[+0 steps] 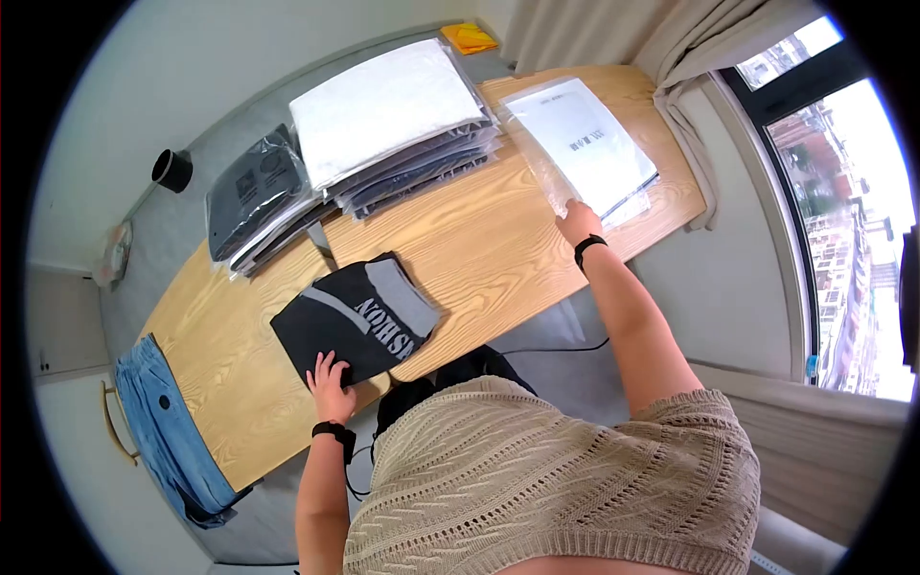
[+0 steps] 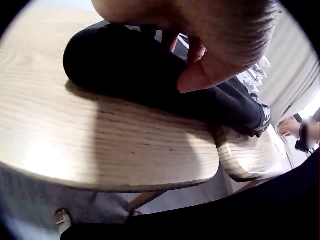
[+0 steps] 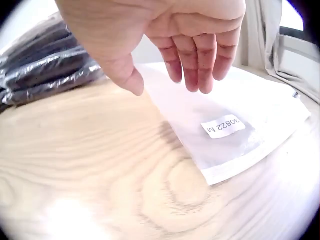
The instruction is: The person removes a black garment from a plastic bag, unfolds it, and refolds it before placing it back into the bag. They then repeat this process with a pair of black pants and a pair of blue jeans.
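A black folded garment (image 1: 335, 321) with grey panels and large lettering lies on the wooden table in front of the person. The left hand (image 1: 329, 381) rests on its near edge with fingers spread; in the left wrist view, the thumb (image 2: 202, 77) lies against the thick black fold (image 2: 125, 70). Over to the right, the right hand (image 1: 579, 224) is at the near corner of flat, clear plastic bags (image 1: 585, 144). Its relaxed fingers (image 3: 205, 60) hang over the top bag in the right wrist view, where a white size label (image 3: 222, 126) shows.
A tall stack of bagged garments (image 1: 393, 115) stands at the table's back, with a lower bagged pile (image 1: 254, 192) to its left. Blue jeans (image 1: 168, 422) drape over the left edge. A black cup-shaped bin (image 1: 172, 170) and a yellow packet (image 1: 470, 38) lie beyond the table (image 1: 498, 259).
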A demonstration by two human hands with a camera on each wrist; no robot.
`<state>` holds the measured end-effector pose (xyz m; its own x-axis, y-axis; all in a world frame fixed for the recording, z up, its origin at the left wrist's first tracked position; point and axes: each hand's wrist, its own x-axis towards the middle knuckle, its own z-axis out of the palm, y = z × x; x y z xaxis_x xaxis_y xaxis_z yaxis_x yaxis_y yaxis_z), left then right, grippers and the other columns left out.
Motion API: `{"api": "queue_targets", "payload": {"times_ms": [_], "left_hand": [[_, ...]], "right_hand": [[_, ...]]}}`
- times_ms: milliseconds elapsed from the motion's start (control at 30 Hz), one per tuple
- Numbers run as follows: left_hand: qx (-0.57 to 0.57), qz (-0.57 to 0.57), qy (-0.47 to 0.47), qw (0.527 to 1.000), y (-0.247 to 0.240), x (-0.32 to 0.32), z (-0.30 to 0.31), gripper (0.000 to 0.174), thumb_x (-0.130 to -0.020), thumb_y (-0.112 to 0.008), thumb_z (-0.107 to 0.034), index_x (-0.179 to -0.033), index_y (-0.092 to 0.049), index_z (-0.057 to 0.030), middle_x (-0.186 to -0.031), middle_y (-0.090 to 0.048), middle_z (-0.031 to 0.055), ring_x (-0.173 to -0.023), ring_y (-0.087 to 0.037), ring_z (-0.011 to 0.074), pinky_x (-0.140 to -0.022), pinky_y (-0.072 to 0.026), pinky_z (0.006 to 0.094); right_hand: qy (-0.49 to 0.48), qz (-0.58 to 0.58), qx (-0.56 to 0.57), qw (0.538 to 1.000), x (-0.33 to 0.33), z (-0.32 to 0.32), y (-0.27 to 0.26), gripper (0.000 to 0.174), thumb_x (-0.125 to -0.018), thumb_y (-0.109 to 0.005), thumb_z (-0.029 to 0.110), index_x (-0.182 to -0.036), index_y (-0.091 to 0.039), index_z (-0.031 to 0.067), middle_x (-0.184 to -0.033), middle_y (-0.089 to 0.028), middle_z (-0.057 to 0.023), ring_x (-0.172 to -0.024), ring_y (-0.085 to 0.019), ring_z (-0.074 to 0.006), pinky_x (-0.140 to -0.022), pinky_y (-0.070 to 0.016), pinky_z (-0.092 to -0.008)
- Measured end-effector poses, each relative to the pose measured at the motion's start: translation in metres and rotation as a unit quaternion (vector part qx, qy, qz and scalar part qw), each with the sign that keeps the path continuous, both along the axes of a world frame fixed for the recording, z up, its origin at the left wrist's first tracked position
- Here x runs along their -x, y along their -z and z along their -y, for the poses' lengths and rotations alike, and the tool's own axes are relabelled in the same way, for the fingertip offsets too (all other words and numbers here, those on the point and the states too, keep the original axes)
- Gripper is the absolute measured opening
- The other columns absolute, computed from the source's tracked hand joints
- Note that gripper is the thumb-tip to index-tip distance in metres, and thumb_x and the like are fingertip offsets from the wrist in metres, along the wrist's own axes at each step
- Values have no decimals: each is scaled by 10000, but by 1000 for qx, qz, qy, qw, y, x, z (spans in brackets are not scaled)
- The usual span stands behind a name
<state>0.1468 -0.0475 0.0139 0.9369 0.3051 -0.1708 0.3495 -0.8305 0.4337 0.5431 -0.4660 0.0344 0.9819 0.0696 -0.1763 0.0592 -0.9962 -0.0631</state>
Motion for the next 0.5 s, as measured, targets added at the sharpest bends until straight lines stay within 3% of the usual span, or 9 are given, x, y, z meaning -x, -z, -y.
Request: {"api": "queue_targets", "payload": {"times_ms": [67, 200, 267, 400, 433, 467, 500], "left_hand": [[-5, -4, -37, 999, 5, -3, 8, 438, -603, -564, 38, -1002, -547, -142, -1358, -442, 72, -1356, -285, 303, -1096, -138, 560], [-10, -22, -86, 996, 7, -3, 14, 428, -602, -553, 49, -991, -527, -128, -1380, -427, 78, -1357, -288, 306, -1088, -172, 551], [5, -29, -93, 995, 10, -2, 12, 426, -619, -579, 52, -998, -517, -132, -1391, -421, 59, -1358, -289, 306, -1087, -185, 539], [21, -2, -89, 996, 8, -10, 7, 483, -641, -565, 70, -1089, -532, -108, -1352, -446, 128, -1323, -328, 334, -1085, -262, 439], [21, 0, -91, 996, -2, -21, 12, 483, -641, -565, 70, -1089, -532, -108, -1352, -446, 128, -1323, -328, 334, -1085, -262, 439], [40, 47, -87, 994, -11, -32, 18, 510, -652, -567, 68, -1131, -528, -102, -1345, -447, 140, -1305, -343, 349, -1078, -277, 432], [59, 93, -83, 990, -26, -46, 26, 539, -662, -568, 66, -1174, -525, -96, -1338, -448, 152, -1286, -358, 363, -1071, -293, 425]], "right_hand": [[-29, -3, 44, 999, -12, -3, 18, 380, -788, -625, 296, -1060, -573, 36, -1050, -624, -166, -1018, -597, -312, -827, -506, -424], [-26, -14, 96, 995, -28, -8, 57, 248, -872, -517, 189, -1078, -568, 62, -1141, -559, -135, -1057, -576, -297, -798, -529, -422], [-25, 34, 55, 998, -32, -1, 67, 221, -863, -488, 128, -1062, -556, 58, -1073, -571, -159, -995, -585, -342, -823, -518, -416], [-51, 26, -56, 997, -43, 7, 58, 173, -868, -469, 114, -984, -578, 46, -1002, -547, -201, -1055, -528, -367, -820, -495, -469], [-64, 18, -147, 987, -37, 5, 39, 119, -850, -487, 85, -913, -576, 39, -1071, -541, -244, -1118, -488, -402, -883, -453, -472], [-66, 19, -147, 987, -32, 4, 32, 119, -850, -487, 85, -913, -576, 39, -1071, -541, -244, -1118, -488, -402, -883, -453, -472], [-132, 54, -248, 958, -27, 2, 27, 94, -830, -530, 77, -906, -568, 38, -1179, -498, -241, -1167, -459, -400, -941, -419, -448]]}}
